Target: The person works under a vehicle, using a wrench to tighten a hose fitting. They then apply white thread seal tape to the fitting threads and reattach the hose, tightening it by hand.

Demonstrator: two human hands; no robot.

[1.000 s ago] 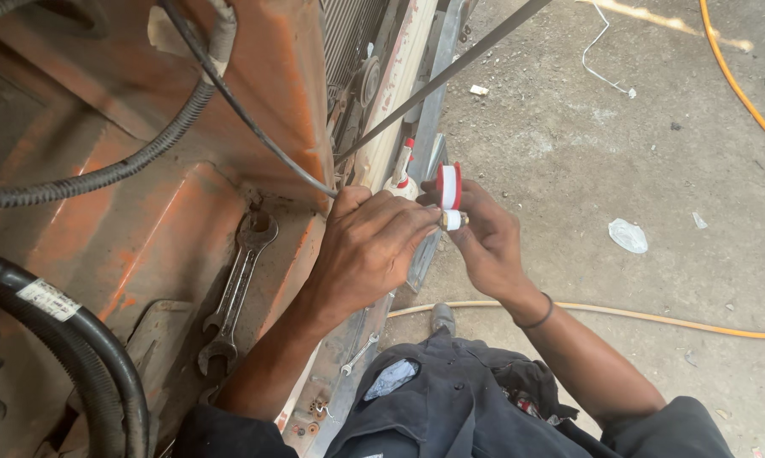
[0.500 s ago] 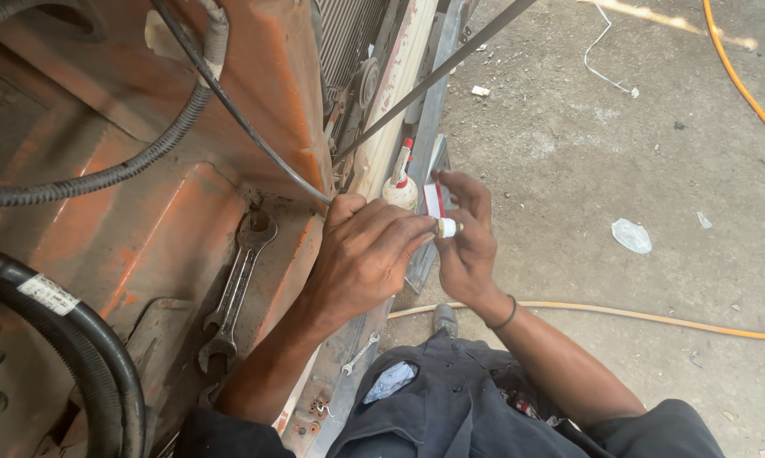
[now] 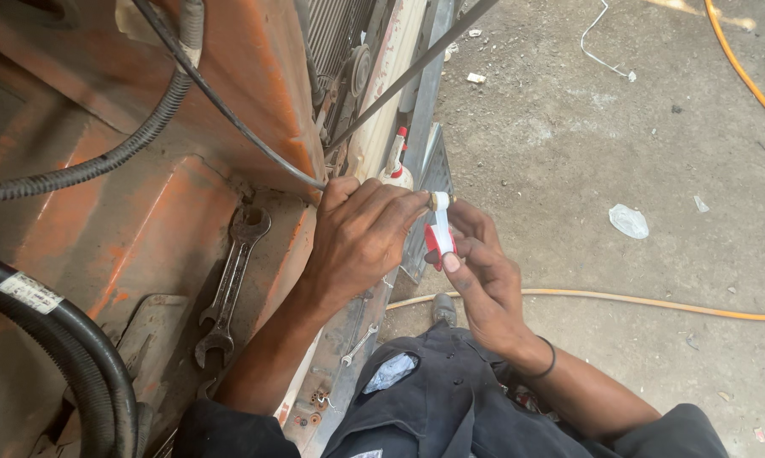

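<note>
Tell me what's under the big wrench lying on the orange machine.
The double-ended wrench lies on the orange metal panel, its lower end over a grey plate. Whatever is directly beneath it is hidden.

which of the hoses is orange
The thin hose lying across the concrete ground right of the hands is orange; the corrugated hose and thick smooth hose on the machine are black.

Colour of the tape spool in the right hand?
Red spool with white tape, held by the right hand; head view.

White rectangular label (image 3: pixel 29 293) on the black hose (image 3: pixel 77 339), lower left.
</note>
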